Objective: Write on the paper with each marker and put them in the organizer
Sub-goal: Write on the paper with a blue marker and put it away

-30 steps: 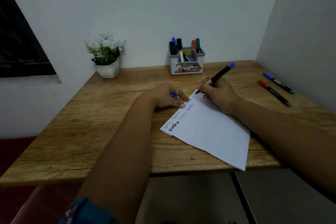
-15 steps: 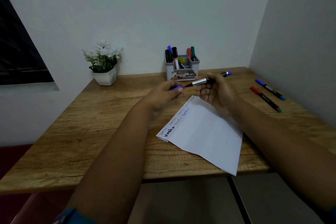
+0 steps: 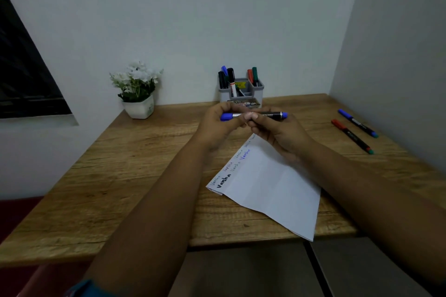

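Note:
Both hands hold a blue marker (image 3: 270, 115) level above the wooden table, in front of the organizer. My left hand (image 3: 220, 123) grips its blue cap end at the left. My right hand (image 3: 277, 134) grips the dark barrel at the right. The cap sits on the marker's tip. A white paper (image 3: 270, 185) with several handwritten words along its left edge lies below the hands, its near corner hanging over the table edge. The grey organizer (image 3: 241, 93) stands at the back wall with several markers upright in it.
A blue marker (image 3: 357, 123) and a red marker (image 3: 351, 136) lie side by side at the table's right, near the side wall. A white pot of white flowers (image 3: 138, 90) stands at the back left. The wooden table (image 3: 108, 176) ends close to me.
My right hand lifted the marker off the paper and turned it level. My left hand brought the blue cap up and onto the tip. The camera tilted up slightly.

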